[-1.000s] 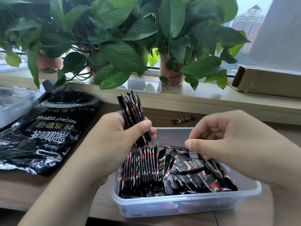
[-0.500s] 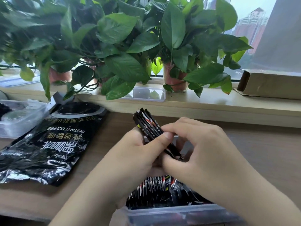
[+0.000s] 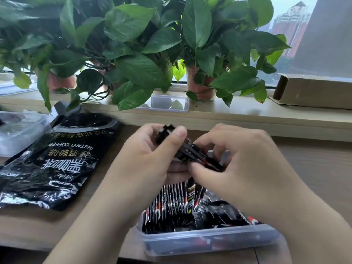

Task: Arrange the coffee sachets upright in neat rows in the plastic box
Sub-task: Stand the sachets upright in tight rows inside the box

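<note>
Desk: wooden desk (image 3: 314, 168) is carrying the plastic box (image 3: 209, 239) at its near edge; a windowsill (image 3: 247, 117) is running behind the box.
Bundle: bundle of coffee sachets (image 3: 192, 152) is hanging in the air just above the box's far side, tilted, top end pointing up-left.
Left hand: left hand (image 3: 144, 162) is gripping the bundle's upper end, thumb pressing across the front, fingers curled behind.
Right hand: right hand (image 3: 247, 164) is pinching the bundle's lower end, thumb underneath, fingers curled over the top. Both hands are clamping the same stack.
Row: upright sachets (image 3: 167, 204) are standing packed side by side in the box's left part.
Loose pile: loose sachets (image 3: 221, 210) are lying jumbled in the box's right part, touching the row.
Bag: black instant coffee bag (image 3: 57, 164) is lying flat on the desk, left of the box, apart from it.
Clear item: see-thru plastic item (image 3: 19, 130) is sitting further left of the box, beyond the bag; can't tell what it is.
Sill stuff: potted plants (image 3: 133, 54) are leaning over the sill behind the box, w/ a small clear container (image 3: 169, 102) under the leaves & a cardboard carton (image 3: 314, 92) behind-right of the box.
</note>
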The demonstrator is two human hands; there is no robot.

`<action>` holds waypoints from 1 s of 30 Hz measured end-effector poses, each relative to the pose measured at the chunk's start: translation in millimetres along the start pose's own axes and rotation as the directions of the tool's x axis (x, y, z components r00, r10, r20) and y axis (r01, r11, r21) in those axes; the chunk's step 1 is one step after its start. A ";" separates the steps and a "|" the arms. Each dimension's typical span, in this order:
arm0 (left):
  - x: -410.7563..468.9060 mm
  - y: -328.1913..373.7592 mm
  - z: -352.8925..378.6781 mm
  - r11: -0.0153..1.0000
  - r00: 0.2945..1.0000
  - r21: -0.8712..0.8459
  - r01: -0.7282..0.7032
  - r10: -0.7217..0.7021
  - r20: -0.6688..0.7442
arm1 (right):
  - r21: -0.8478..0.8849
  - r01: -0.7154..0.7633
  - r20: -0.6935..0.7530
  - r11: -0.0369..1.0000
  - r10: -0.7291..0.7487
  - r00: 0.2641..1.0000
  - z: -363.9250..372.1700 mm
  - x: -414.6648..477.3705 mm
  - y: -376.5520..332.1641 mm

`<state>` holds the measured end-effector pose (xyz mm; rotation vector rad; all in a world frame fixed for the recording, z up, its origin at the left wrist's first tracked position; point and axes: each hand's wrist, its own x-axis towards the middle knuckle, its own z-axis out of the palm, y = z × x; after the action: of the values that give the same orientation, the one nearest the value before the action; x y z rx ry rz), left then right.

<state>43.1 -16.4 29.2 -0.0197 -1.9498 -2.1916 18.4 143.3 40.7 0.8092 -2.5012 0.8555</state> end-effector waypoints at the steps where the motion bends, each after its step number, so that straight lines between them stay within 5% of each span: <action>1: 0.8 0.1 -1.6 0.998 0.998 0.038 -0.040 0.042 -0.040 | 0.002 -0.043 -0.014 0.999 0.043 0.999 -4.1 0.5 2.1; 4: 6.8 -3.7 -20.0 0.902 0.936 0.325 -0.285 0.334 -0.106 | 0.045 -0.236 -0.070 0.971 0.238 0.969 -16.2 3.4 16.2; 7: 15.5 -4.0 -36.9 0.663 0.857 0.554 -0.503 0.467 0.219 | 0.135 -0.421 -0.015 0.897 0.427 0.904 -19.8 5.3 31.1; 11: 30.2 -2.0 -26.1 0.292 0.658 0.596 -0.748 0.203 0.725 | 0.129 -0.522 0.093 0.843 0.514 0.853 -9.3 7.0 41.4; 18: 57.7 -27.1 -5.2 0.134 0.411 0.442 -0.887 -0.207 0.888 | 0.124 -0.539 0.121 0.833 0.526 0.842 -1.1 7.0 48.2; 25: 55.4 -20.1 -22.2 -0.010 0.449 0.463 -0.887 -0.263 0.854 | 0.107 -0.558 0.129 0.823 0.545 0.829 0.4 4.6 48.7; 30: 46.5 -23.6 -43.5 0.074 0.487 0.524 -0.849 -0.277 0.828 | 0.095 -0.567 0.165 0.818 0.548 0.820 -0.4 2.2 45.3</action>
<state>-0.7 -63.5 7.5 -1.3896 -2.9199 0.0470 -11.6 172.1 22.5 0.1434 -2.8718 1.2088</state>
